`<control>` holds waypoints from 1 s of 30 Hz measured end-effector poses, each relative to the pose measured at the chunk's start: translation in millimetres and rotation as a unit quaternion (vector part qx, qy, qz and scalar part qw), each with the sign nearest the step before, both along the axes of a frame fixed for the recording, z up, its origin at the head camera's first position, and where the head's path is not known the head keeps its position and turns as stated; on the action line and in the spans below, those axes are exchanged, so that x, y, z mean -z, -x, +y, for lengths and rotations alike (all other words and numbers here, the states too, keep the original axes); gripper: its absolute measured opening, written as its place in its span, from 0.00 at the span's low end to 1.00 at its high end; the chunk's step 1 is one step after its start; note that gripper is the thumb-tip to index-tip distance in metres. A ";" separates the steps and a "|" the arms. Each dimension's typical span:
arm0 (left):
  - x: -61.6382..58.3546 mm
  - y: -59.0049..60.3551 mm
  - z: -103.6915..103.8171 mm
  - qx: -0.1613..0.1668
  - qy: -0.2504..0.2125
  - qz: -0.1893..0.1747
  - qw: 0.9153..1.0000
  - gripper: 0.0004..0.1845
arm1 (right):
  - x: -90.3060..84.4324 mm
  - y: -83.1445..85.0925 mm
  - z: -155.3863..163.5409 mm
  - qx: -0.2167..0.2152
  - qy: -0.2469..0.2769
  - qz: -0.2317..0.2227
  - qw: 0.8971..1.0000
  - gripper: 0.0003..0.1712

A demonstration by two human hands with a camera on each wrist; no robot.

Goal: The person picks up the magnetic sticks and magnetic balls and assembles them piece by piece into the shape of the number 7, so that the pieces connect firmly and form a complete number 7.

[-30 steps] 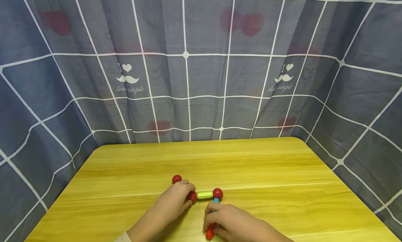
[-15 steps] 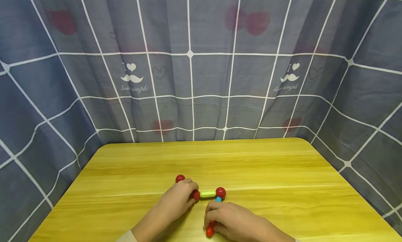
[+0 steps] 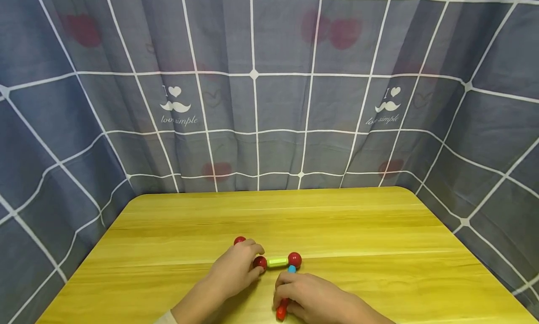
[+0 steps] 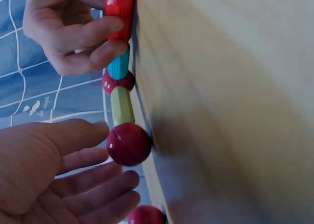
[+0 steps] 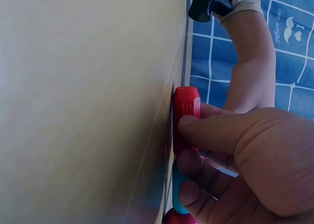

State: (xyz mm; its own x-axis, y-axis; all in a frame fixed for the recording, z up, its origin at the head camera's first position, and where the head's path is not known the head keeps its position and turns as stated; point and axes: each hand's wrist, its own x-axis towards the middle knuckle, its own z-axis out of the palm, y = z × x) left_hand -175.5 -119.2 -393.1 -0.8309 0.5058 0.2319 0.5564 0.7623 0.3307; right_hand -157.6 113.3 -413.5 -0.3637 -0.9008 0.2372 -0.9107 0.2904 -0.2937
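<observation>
On the table, a red ball [image 3: 260, 263], a lime-green stick [image 3: 277, 262], another red ball [image 3: 294, 259] and a blue stick [image 3: 292, 269] form a connected bent chain of toy building pieces. My left hand [image 3: 237, 269] is beside the near-left ball; in the left wrist view its thumb tip meets that ball [image 4: 129, 144], with the other fingers loosely extended. My right hand [image 3: 313, 296] pinches a red stick [image 5: 186, 118] between thumb and fingers. This stick lines up with the blue stick [image 5: 179, 189], whose middle the fingers partly cover.
A further red ball [image 3: 239, 240] lies just beyond the left hand, partly hidden by it. The wood-grain table [image 3: 358, 226] extends around the pieces. A grey checked curtain [image 3: 278, 104] hangs behind and at both sides.
My left fingers have loosened from the red ball and spread a little. The right hand stays on the red stick, and the chain keeps its shape.
</observation>
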 end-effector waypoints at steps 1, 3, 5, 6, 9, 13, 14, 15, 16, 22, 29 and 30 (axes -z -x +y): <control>-0.4 0.3 -1.0 -0.004 -0.006 0.005 1.000 0.12 | 0.3 0.0 0.4 0.001 -0.001 -0.001 1.000 0.09; -1.3 1.6 -3.4 -0.015 -0.020 0.015 1.000 0.13 | 0.8 0.3 0.8 0.002 -0.003 -0.004 1.000 0.09; -1.9 3.7 -6.1 -0.032 -0.029 0.035 0.998 0.12 | 1.1 0.7 1.1 0.002 -0.006 -0.007 1.000 0.09; -2.1 5.1 -7.6 -0.040 -0.031 0.044 0.998 0.12 | 1.1 0.7 1.2 0.003 -0.008 -0.009 1.000 0.09; -1.2 9.6 -13.0 -0.063 -0.031 0.075 0.995 0.12 | 1.0 0.3 0.8 0.005 -0.010 -0.010 1.000 0.09; 1.8 15.9 -21.5 -0.089 -0.025 0.106 0.990 0.12 | 0.6 -0.8 0.2 0.008 -0.008 -0.008 1.000 0.10; 2.7 17.4 -23.3 -0.092 -0.024 0.110 0.989 0.13 | 0.5 -0.7 0.1 0.008 -0.009 -0.007 1.000 0.10; 3.7 19.0 -25.0 -0.094 -0.023 0.110 0.989 0.14 | 0.4 -0.8 0.2 0.009 -0.010 -0.008 1.000 0.10; 4.4 20.3 -26.5 -0.094 -0.022 0.112 0.989 0.15 | 0.1 -0.7 0.1 0.011 -0.012 -0.009 1.000 0.10; 7.8 24.3 -31.3 -0.086 0.011 0.093 0.992 0.20 | 0.1 -0.2 0.0 0.011 -0.019 -0.015 1.000 0.09; 6.9 20.7 -32.8 -0.080 0.029 0.068 0.994 0.18 | 0.6 0.6 0.4 0.011 -0.022 -0.018 1.000 0.09; 6.6 20.5 -33.0 -0.079 0.029 0.067 0.994 0.17 | 0.1 0.6 0.2 0.012 -0.023 -0.018 0.999 0.09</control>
State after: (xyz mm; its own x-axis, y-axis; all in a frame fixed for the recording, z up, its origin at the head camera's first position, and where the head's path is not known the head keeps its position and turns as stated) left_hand -196.0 -152.2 -399.7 -0.8647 0.3865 0.3209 0.4638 0.8596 0.2145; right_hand -158.2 113.5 -413.6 -0.3931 -0.9014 0.1818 -0.8924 0.3263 -0.3116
